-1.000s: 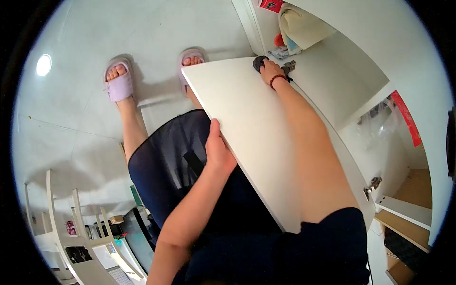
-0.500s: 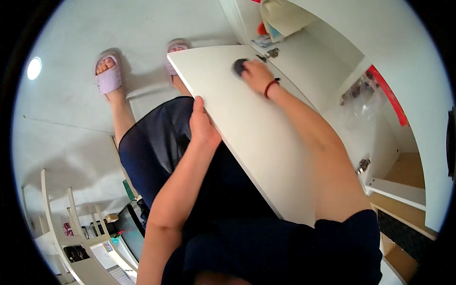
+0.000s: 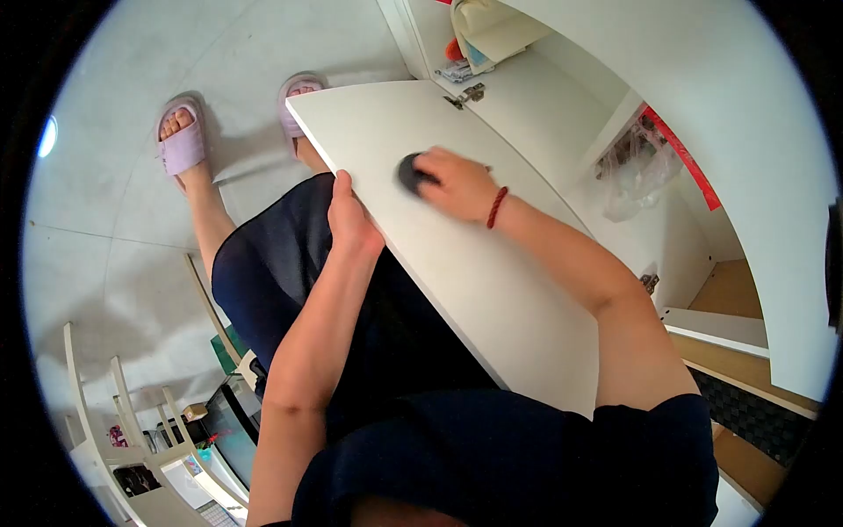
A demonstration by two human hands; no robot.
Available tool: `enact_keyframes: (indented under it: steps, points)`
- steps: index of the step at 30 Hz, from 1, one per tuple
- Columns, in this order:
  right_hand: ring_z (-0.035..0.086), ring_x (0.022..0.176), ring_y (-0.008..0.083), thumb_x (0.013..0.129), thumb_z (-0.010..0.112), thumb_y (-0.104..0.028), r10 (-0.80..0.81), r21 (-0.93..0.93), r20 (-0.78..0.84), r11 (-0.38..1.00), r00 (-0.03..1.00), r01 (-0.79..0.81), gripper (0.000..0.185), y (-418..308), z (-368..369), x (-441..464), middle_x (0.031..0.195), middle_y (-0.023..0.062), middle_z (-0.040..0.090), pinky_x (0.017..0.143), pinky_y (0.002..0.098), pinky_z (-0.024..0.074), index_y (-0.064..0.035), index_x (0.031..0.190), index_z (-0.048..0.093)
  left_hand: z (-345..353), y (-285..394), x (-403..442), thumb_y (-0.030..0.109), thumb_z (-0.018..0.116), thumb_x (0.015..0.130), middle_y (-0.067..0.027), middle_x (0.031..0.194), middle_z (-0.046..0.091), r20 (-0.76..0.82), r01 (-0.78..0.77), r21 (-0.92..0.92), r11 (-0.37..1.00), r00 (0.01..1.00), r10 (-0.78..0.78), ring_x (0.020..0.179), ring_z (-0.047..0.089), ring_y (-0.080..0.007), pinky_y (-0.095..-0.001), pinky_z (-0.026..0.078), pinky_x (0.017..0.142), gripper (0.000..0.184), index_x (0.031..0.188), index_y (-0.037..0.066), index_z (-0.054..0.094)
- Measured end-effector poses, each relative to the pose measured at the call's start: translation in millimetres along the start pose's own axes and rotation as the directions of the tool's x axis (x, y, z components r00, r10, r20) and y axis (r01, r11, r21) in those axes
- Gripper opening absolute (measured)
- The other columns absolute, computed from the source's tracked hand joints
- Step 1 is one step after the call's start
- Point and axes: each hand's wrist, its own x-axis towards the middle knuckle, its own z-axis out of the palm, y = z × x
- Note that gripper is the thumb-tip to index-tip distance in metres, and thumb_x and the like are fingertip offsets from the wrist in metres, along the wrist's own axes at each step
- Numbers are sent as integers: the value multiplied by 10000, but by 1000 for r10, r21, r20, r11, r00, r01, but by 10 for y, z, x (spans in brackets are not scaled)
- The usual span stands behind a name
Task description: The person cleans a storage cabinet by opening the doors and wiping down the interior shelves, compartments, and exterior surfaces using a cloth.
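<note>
A white cabinet door (image 3: pixel 492 290) stands open across my lap, joined to the cabinet by metal hinges (image 3: pixel 465 96). My left hand (image 3: pixel 353 220) grips the near long edge of the door, thumb on its face and the fingers hidden beneath. My right hand (image 3: pixel 457 183), blurred by motion and with a red braided band at the wrist, is closed on a dark round pad (image 3: pixel 413 175). The pad lies against the door's face, in its upper part, to the right of my left hand.
Inside the cabinet (image 3: pixel 562 114) are a cream cloth (image 3: pixel 492 33) and a clear plastic bag (image 3: pixel 637 180). My feet in pink slippers (image 3: pixel 184 147) rest on the pale floor (image 3: pixel 105 176). White chair frames (image 3: pixel 123 413) stand at the lower left.
My right hand has moved with the dark pad from the door's hinge side toward its middle. My left hand keeps hold of the edge. The whole view has shifted.
</note>
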Motion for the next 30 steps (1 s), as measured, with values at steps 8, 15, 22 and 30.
enact_keyframes:
  steps: [8, 15, 22, 30]
  points:
    - [528, 970, 364, 844, 578, -172, 52, 120, -81, 992, 995, -42, 257, 680, -110, -372, 1007, 187, 553, 859, 426, 439, -4, 1038, 560, 89, 21, -18, 360, 295, 1044, -175, 1480, 331, 17, -22, 44, 999, 1000, 21, 1341, 370, -333, -463, 341, 1095, 549, 1452, -5, 247]
    - [470, 828, 291, 735, 607, -49, -289, 279, 237, 935, 927, 220, 161, -449, -533, -992, 832, 122, 451, 741, 366, 408, -39, 842, 487, 47, 13, -22, 347, 286, 1046, -183, 1450, 376, -38, -12, 53, 998, 999, 14, 1317, 404, -340, -465, 355, 1086, 525, 1436, -4, 278]
    - [461, 803, 311, 750, 615, -105, -318, 191, 187, 940, 930, 283, 175, -583, -310, -735, 814, 134, 436, 690, 388, 391, -29, 818, 473, 82, 37, -76, 348, 293, 1042, -203, 1476, 342, -51, -32, 48, 998, 998, 34, 1346, 369, -347, -475, 304, 1121, 550, 1439, -31, 268]
    - [546, 844, 318, 818, 554, -174, -255, 33, 238, 966, 937, 255, 127, -554, -215, -334, 868, 122, 516, 721, 410, 444, -62, 872, 525, -111, -41, -10, 348, 288, 1043, -192, 1458, 363, -45, -38, 52, 998, 998, 40, 1297, 430, -357, -496, 372, 1071, 531, 1439, -5, 270]
